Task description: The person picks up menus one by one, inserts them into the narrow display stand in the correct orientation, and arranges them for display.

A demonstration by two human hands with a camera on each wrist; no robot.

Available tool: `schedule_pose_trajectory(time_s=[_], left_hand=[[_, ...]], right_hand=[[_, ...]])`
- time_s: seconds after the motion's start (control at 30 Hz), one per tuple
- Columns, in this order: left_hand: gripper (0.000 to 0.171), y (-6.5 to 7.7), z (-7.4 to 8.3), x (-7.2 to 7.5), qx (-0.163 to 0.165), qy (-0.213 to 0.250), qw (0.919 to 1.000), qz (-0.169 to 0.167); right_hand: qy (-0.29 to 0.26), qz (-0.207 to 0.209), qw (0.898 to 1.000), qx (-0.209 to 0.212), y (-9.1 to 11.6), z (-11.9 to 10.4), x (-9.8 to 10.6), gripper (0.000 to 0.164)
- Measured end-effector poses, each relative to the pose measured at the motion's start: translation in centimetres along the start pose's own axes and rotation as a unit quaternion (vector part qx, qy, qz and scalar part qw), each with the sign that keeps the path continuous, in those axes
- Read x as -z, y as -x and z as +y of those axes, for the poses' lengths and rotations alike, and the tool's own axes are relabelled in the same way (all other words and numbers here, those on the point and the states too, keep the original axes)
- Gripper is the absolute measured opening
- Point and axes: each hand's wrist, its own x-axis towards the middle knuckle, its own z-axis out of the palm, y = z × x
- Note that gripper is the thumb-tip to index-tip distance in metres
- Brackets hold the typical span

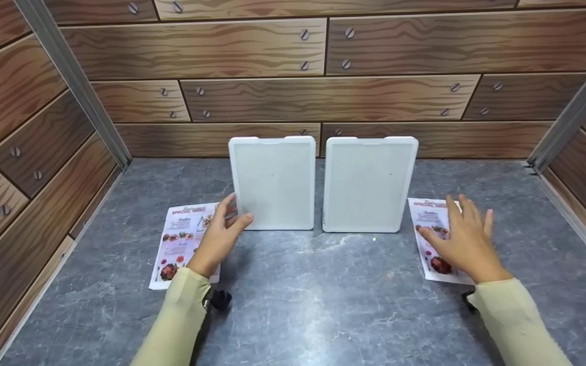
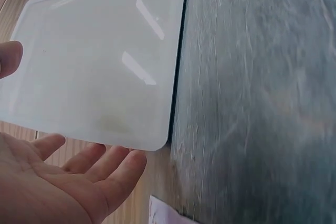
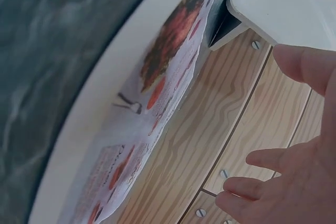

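Two white rectangular panels stand upright side by side: a left panel (image 1: 274, 183) and a right panel (image 1: 367, 185). My left hand (image 1: 223, 236) is at the left panel's lower left edge, fingers spread along its side and thumb in front of its face. In the left wrist view, the fingertips (image 2: 131, 163) lie right beside the panel's edge. My right hand (image 1: 468, 244) hovers over the right menu sheet (image 1: 438, 244), fingers spread and nothing in them. The left menu sheet (image 1: 178, 249) lies flat, partly behind my left hand.
A grey marble-patterned table (image 1: 313, 305) carries everything. Wood-plank-patterned walls (image 1: 252, 99) enclose its back and both sides, with grey metal posts (image 1: 77, 76) at the back corners. A narrow gap separates the two panels.
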Motion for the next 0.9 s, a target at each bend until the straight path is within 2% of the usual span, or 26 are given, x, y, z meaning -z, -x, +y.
schedule_pose_trajectory(time_s=[0.27,0.4,0.47,0.57,0.63,0.73,0.8,0.9], left_hand=[[0.076,0.1,0.1,-1.0,-0.011,-0.001,0.9998,-0.016],[0.076,0.0,-0.1,-1.0,-0.015,-0.006,0.9996,-0.021],[0.077,0.0,-0.1,-0.7,-0.012,-0.025,0.9995,-0.017],[0.079,0.2,0.2,0.3,-0.019,-0.084,0.9963,0.003],[0.078,0.3,0.4,1.4,-0.021,-0.145,0.9888,0.027],[0.073,0.6,0.6,3.6,-0.016,-0.233,0.9705,0.061],[0.073,0.8,0.5,5.1,0.007,-0.283,0.9562,0.076],[0.075,1.4,0.2,7.2,0.055,-0.328,0.9389,0.087]], right_hand=[[-0.002,-0.010,1.000,-0.001,0.0,0.2,-0.3,0.099],[-0.003,-0.010,1.000,0.000,0.0,0.3,-0.5,0.098],[-0.005,-0.010,1.000,0.001,0.0,0.4,-0.6,0.097],[-0.010,-0.013,1.000,0.002,0.0,0.5,-0.5,0.096],[-0.013,-0.015,1.000,0.002,-0.1,0.5,-0.4,0.095],[-0.016,-0.016,1.000,0.006,-0.2,0.5,-0.2,0.090],[-0.016,-0.015,1.000,0.010,-0.2,0.5,-0.1,0.086],[-0.017,-0.015,1.000,0.017,-0.2,0.3,-0.1,0.080]])
